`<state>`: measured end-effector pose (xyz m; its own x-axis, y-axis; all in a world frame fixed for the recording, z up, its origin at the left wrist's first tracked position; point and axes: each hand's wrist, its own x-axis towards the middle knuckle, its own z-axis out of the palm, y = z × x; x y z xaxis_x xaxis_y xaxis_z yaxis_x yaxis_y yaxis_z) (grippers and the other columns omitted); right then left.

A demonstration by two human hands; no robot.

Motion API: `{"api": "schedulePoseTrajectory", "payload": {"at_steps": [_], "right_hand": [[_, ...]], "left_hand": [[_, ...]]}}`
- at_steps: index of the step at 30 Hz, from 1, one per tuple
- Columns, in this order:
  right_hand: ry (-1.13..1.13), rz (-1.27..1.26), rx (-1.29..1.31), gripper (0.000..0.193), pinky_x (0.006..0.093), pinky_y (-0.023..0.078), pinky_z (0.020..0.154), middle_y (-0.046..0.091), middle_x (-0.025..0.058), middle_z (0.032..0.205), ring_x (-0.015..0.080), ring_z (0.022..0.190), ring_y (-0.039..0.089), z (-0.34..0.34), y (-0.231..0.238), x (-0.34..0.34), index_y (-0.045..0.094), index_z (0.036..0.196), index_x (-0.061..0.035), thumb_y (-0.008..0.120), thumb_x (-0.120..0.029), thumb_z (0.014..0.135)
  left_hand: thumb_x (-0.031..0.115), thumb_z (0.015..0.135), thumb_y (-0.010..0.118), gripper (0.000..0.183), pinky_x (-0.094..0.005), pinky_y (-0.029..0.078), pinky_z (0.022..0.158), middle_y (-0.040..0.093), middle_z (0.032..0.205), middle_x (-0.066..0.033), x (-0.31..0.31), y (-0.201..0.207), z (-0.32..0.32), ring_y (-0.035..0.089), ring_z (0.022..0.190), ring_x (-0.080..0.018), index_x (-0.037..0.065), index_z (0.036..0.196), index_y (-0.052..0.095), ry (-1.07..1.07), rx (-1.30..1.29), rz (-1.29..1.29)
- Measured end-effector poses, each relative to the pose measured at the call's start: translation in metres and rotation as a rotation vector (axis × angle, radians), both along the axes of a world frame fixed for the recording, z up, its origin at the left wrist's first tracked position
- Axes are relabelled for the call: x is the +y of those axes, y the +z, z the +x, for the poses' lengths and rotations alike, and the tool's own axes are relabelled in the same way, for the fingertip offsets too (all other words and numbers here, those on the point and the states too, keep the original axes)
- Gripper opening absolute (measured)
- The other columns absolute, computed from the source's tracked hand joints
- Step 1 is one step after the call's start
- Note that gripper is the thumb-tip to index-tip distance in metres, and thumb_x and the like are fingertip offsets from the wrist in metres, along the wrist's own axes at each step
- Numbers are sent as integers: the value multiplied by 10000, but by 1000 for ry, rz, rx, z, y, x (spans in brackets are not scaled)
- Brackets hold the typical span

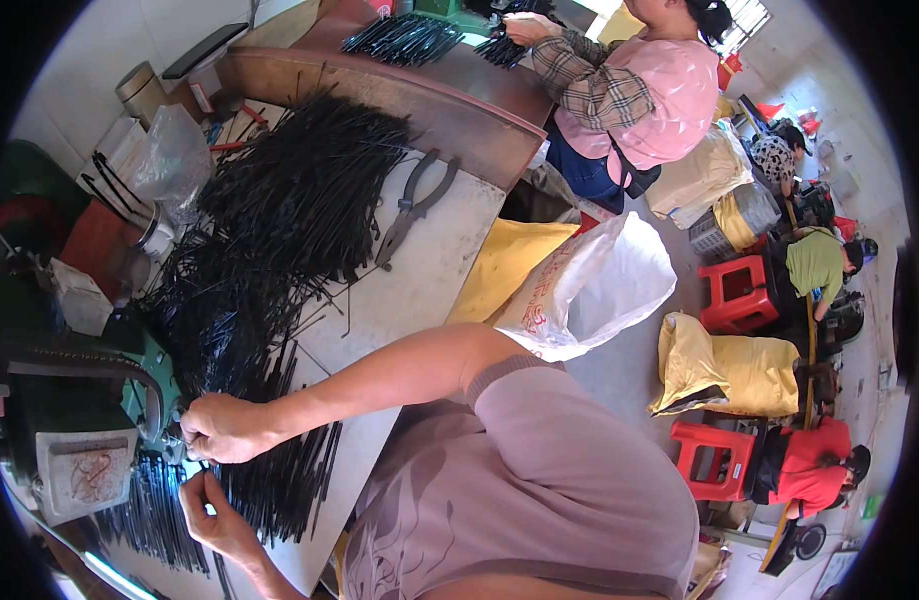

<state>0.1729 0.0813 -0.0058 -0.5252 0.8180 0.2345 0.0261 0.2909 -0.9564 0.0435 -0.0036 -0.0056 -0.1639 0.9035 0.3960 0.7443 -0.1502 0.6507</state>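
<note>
My right hand point(224, 428) is closed in a pinch at the metal working part of a green machine point(144, 365); what its fingers hold is hidden. Just below it in the picture, my left hand point(217, 515) has thumb and forefinger together near the same spot, and anything between them is too small to make out. Thin black rods point(284, 480) lie side by side on the table beside both hands. More rods point(159, 510) hang or lie under the machine, lit bluish. A big tangled heap of black rods point(289, 190) with bent ends covers the table beyond my right forearm.
Grey-handled pliers point(414, 210) lie on the white tabletop point(439, 240) by a wooden partition point(379, 95). An open white sack point(599, 285) and yellow sacks point(744, 370) stand on the floor. Red stools point(734, 295) and several co-workers point(649, 90) are farther off.
</note>
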Motion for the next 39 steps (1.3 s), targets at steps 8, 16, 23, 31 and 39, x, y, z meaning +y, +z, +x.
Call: {"api": "schedulePoseTrajectory", "payload": {"at_steps": [8, 16, 23, 31, 39], "right_hand": [[-68, -183, 79, 111, 316, 458, 524, 586, 150, 580, 231, 571, 607, 6, 7, -7, 586, 603, 38, 579, -45, 677], [-154, -95, -13, 128, 336, 440, 503, 560, 172, 558, 265, 534, 585, -1, -2, -10, 567, 635, 36, 574, -69, 708], [3, -78, 34, 230, 299, 391, 417, 502, 112, 452, 127, 428, 517, -4, -5, -7, 597, 631, 12, 554, -171, 763], [172, -37, -160, 123, 191, 370, 488, 527, 2, 590, 42, 539, 456, 29, 35, 8, 615, 820, -5, 586, -116, 779], [222, 282, -268, 136, 219, 388, 495, 565, 47, 632, 71, 531, 468, 26, 55, -6, 608, 857, -20, 606, -116, 760]], "left_hand": [[34, 777, 555, 70, -251, 374, 564, 491, 658, -36, 1, -4, -4, 421, 619, -98, -25, 790, 519, -20, -184, -72], [45, 801, 542, 94, -232, 395, 587, 510, 697, -40, 1, -3, -1, 442, 633, -102, -43, 829, 525, -11, -100, -68], [14, 803, 505, 102, -308, 437, 621, 544, 772, -117, -7, 7, 3, 528, 693, -192, -44, 879, 540, 64, 117, -16], [15, 822, 478, 127, -234, 413, 670, 550, 794, -74, -7, 19, -14, 509, 702, -134, -19, 930, 536, -105, -1026, -229], [74, 820, 520, 145, -266, 429, 732, 569, 806, -76, -20, 6, -28, 533, 762, -145, -22, 921, 558, -262, -1155, -165]]}}
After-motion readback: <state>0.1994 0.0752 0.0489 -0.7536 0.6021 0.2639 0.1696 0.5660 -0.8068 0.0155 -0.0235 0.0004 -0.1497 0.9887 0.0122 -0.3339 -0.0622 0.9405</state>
